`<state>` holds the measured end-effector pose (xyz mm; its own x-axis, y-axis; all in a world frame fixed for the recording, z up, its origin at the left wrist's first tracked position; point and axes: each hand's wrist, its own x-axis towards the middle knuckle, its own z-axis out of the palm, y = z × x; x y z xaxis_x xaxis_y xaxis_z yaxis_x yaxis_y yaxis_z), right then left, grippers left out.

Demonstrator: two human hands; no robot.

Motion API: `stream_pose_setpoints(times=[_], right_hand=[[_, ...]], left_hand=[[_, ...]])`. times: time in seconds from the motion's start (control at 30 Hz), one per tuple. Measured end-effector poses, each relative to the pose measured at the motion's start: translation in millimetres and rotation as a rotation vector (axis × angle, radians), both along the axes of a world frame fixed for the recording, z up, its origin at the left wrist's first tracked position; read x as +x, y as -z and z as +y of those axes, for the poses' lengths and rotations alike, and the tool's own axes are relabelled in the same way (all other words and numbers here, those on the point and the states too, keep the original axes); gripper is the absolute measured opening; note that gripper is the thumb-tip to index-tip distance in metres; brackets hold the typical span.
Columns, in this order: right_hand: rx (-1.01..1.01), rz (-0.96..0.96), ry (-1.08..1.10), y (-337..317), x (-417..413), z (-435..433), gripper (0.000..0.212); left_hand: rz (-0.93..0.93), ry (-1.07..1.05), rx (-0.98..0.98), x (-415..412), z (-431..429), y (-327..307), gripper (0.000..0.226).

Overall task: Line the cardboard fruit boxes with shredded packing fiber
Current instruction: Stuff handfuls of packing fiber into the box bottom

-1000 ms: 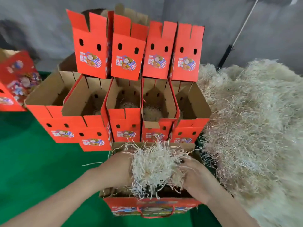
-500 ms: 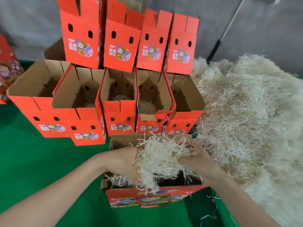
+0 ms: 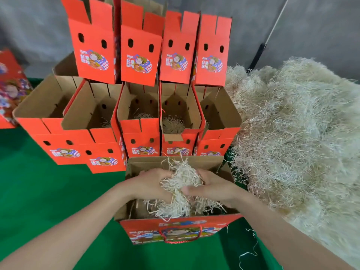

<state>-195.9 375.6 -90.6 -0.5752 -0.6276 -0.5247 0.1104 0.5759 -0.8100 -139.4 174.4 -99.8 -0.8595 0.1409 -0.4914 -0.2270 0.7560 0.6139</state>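
Note:
A wad of pale shredded fiber is squeezed between my left hand and my right hand, inside the top of the nearest open red box. Loose strands hang from the wad down into that box. Behind it stands a row of open red fruit boxes with their lids up. Small nests of fiber lie in the bottoms of the middle ones.
A large heap of shredded fiber fills the right side, touching the rightmost box. Everything rests on a green cloth. Another red box lies at the far left. A grey wall and a leaning pole stand behind.
My hands have drawn closer together, compressing the fiber wad and pushing it lower into the near box. The camera view has shifted slightly.

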Motion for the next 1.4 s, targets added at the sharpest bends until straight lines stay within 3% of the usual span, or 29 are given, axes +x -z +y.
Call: stream_pose_setpoints(times=[0.07,0.1,0.13,0.23,0.27,0.37,0.4,0.53,0.63,0.73,0.9,0.97,1.07,1.13,1.17,1.23,1.33,1.4], right_hand=[[-0.031,-0.007,0.061,3,-1,-3,0.037],[-0.045,-0.032,0.09,2,-2,-3,0.029],[-0.057,-0.066,0.119,5,-5,0,0.031],[-0.091,-0.08,0.226,9,-12,6,0.075],[-0.09,-0.096,0.252,10,-13,5,0.077],[-0.066,-0.148,0.273,14,-10,-1,0.051],[-0.049,-0.137,0.26,16,-10,-2,0.051],[0.067,0.091,0.151,18,-12,-1,0.049],[0.152,0.223,0.101,19,-18,2,0.023],[0.219,0.341,0.085,15,-26,9,0.021],[0.325,0.522,0.094,12,-33,25,0.027],[0.234,0.483,0.132,7,-29,24,0.03],[-0.078,0.13,0.118,-5,-17,15,0.033],[-0.057,-0.025,0.05,-4,-7,2,0.063],[-0.036,-0.032,0.052,0,-4,-6,0.062],[-0.002,0.055,0.148,9,-1,-16,0.048],[0.08,0.142,0.289,15,-3,-16,0.015],[0.109,0.112,0.298,16,-5,-10,0.016]], left_hand=[[-0.021,-0.001,-0.057,-1,3,-1,0.087],[-0.03,-0.023,-0.05,-1,1,-1,0.09],[-0.038,-0.056,-0.021,0,-2,0,0.093],[-0.017,-0.165,0.144,1,-8,5,0.094],[-0.005,-0.2,0.21,2,-8,6,0.095],[-0.013,-0.219,0.331,1,1,10,0.1],[-0.03,-0.216,0.329,0,3,11,0.099],[-0.08,-0.163,0.186,-2,-1,12,0.093],[-0.102,-0.078,0.105,-5,-7,2,0.092],[-0.107,-0.074,0.089,-8,-16,-9,0.087],[-0.103,-0.19,0.151,-6,-37,-7,0.044],[-0.089,-0.259,0.217,-8,-37,-2,0.059],[-0.089,-0.428,0.374,-14,-23,4,0.09],[-0.121,-0.488,0.458,-18,-8,6,0.118],[-0.153,-0.505,0.487,-18,-4,7,0.127],[-0.223,-0.497,0.554,-18,-2,6,0.126],[-0.264,-0.287,0.563,-9,-5,10,0.115],[-0.197,-0.275,0.477,-7,-4,16,0.109]])
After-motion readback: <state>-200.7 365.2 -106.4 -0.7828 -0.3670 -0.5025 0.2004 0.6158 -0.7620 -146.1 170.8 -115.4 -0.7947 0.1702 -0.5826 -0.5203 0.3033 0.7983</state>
